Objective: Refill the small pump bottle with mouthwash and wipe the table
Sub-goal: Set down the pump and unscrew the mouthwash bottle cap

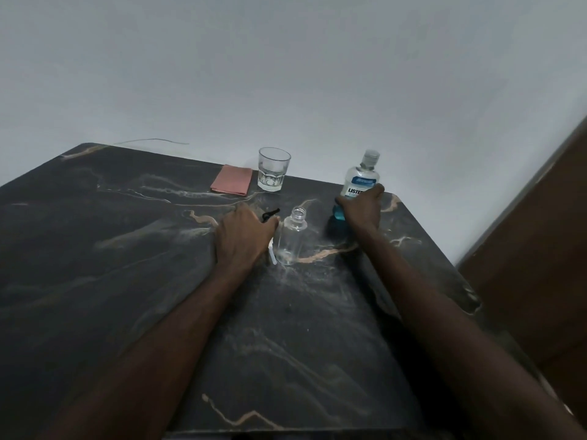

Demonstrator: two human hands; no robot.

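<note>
A small clear pump bottle (291, 236) stands upright and uncapped near the middle of the dark marble table (127, 265). My left hand (243, 236) holds the black pump head (270, 214) just left of the bottle, its white tube (272, 254) poking out below the hand. My right hand (362, 209) grips the mouthwash bottle (360, 179), which stands capped with blue liquid low inside. A folded pink cloth (231, 184) lies at the far edge.
A clear drinking glass (272, 169) stands beside the cloth near the wall. A thin wire (152, 140) runs along the table's back edge. A brown wooden panel (540, 249) rises on the right past the table's corner.
</note>
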